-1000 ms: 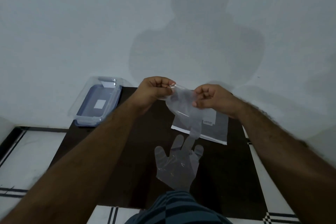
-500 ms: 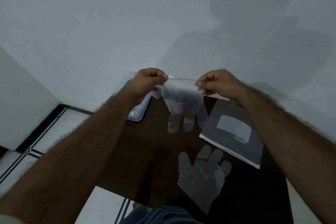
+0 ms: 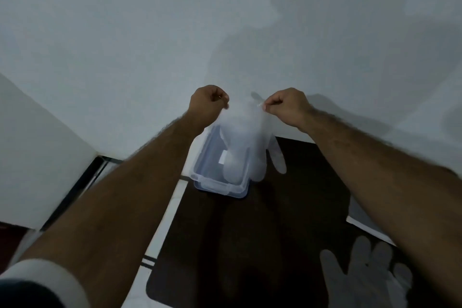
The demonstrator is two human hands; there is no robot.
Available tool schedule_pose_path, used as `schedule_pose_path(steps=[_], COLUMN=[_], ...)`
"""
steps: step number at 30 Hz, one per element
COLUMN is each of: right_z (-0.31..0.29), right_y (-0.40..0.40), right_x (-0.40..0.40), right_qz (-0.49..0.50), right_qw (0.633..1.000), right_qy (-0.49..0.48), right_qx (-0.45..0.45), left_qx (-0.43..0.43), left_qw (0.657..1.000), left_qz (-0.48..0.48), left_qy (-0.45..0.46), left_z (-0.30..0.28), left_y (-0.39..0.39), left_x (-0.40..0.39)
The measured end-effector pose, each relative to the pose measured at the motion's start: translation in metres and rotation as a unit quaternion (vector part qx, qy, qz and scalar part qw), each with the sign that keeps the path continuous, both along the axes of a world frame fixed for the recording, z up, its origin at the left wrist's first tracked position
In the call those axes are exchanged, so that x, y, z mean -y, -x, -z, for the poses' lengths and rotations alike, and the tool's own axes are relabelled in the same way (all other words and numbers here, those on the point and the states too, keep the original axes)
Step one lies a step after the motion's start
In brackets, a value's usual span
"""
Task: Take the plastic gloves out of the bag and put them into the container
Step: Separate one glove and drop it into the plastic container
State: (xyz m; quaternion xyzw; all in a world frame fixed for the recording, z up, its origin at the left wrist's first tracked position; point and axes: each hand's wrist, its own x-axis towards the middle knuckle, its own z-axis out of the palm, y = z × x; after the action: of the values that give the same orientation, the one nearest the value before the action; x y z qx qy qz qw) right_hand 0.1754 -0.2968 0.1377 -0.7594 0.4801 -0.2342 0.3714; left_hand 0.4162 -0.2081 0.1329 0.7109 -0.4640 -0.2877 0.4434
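Note:
A clear plastic glove [image 3: 246,137] hangs fingers down, stretched by its cuff between my left hand [image 3: 208,101] and my right hand [image 3: 285,104]. Both hands pinch the cuff at about the same height. The glove's fingers dangle over the open clear container [image 3: 212,182] with a bluish rim, which stands at the far left corner of the dark table [image 3: 250,245]. A second clear glove [image 3: 362,275] lies flat on the table at the lower right. A strip of the bag [image 3: 360,222] shows beside my right forearm; the rest is hidden.
A pale wall rises just behind the table. White floor tiles with dark lines lie to the left of the table. A white cuff and dark sleeve sit at the bottom left corner.
Both hands carried the held glove left and away, from above the table's middle to above the container. The view swung left, so the lying glove and bag now sit at the right.

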Motion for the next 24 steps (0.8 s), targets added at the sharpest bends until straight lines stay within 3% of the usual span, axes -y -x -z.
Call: schedule_pose_path(steps=[6, 13, 19, 24], right_z=[0.017, 0.007, 0.02, 0.06], right_y=[-0.054, -0.069, -0.044, -0.028], right_x=[0.027, 0.025, -0.029, -0.056], right_qz=[0.029, 0.044, -0.006, -0.114], right_qw=[0.995, 0.979, 0.981, 0.977], right_qy=[0.092, 0.199, 0.184, 0.177], right_qx=[-0.019, 0.019, 0.055, -0.022], left_qx=[0.136, 0.21, 0.237, 0.298], left_qw=[0.989, 0.955, 0.934, 0.903], left_qz=[0.031, 0.077, 0.125, 0.239], left_qy=[0.042, 0.197, 0.235, 0.197], left_z=[0.012, 0.006, 0.019, 0.063], left_y=[-0.05, -0.076, -0.079, -0.08], left_x=[0.035, 0.033, -0.011, -0.039])
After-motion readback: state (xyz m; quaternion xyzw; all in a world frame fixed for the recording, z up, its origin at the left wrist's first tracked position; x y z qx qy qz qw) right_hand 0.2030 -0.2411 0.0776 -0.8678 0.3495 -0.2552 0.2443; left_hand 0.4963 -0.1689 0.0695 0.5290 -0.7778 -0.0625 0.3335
